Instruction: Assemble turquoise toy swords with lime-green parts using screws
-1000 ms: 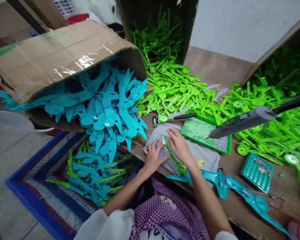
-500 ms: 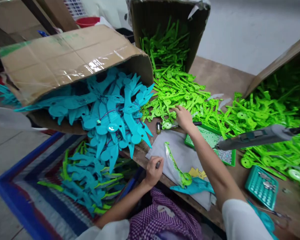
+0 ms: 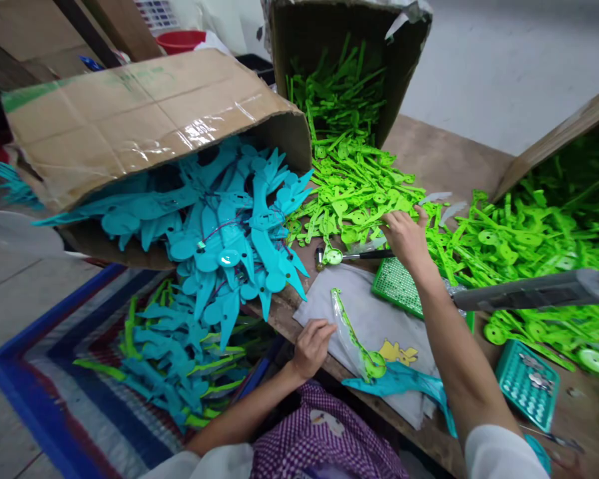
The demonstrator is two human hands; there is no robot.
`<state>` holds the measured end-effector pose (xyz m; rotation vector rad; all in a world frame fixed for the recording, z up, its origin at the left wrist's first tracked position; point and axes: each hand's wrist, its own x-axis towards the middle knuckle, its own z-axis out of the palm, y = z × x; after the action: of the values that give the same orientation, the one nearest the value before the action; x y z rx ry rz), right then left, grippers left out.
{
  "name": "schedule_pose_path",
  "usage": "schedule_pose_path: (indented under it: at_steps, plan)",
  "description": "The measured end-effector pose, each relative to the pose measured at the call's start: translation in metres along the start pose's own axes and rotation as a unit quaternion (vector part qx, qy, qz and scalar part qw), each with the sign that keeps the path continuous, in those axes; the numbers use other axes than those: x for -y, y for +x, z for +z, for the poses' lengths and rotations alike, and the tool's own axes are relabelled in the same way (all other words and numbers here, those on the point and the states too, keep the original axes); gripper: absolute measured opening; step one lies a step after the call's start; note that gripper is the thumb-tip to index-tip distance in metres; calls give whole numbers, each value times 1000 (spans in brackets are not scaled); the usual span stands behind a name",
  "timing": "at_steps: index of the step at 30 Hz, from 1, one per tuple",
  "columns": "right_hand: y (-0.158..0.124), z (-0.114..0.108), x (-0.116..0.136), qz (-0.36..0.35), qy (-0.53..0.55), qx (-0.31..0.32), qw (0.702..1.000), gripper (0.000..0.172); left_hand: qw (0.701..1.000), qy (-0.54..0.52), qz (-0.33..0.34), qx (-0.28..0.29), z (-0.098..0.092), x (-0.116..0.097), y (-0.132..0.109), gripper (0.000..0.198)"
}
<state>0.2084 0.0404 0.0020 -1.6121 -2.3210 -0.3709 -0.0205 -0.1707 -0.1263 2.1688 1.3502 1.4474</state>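
Right forearm [image 3: 462, 349] partly hides the green tray [image 3: 396, 285]; inside of left grip [image 3: 313, 347] unseen; grey tool [image 3: 542, 291] cut off rightward.

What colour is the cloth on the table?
Grey cloth with a yellow print, shown in the head view.

Red basin [image 3: 180, 42] near white lattice basket [image 3: 156, 13]; pale wall [image 3: 504, 66] upper right; whitish tub [image 3: 18, 233] far left.

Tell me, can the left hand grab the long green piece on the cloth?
Probably yes: the left hand is close beside the long green piece, with only a clear strip along its near edge.
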Motion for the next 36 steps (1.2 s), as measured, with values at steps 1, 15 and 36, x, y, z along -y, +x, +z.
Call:
schedule_pose_path:
  at_steps: [1,15,36]
  plan:
    - [-5,-3,1,4,21,-18,1000,21,1000,-5,-4,3,0,1,-1,25]
    - [-119,-6,33,-16,157,-10,987,22,897,-263,-284,-213,-22,-53,111,27]
    - [-136,-38,38,93,326,-10,941,35,930,132,-220,263,179,2,295,30]
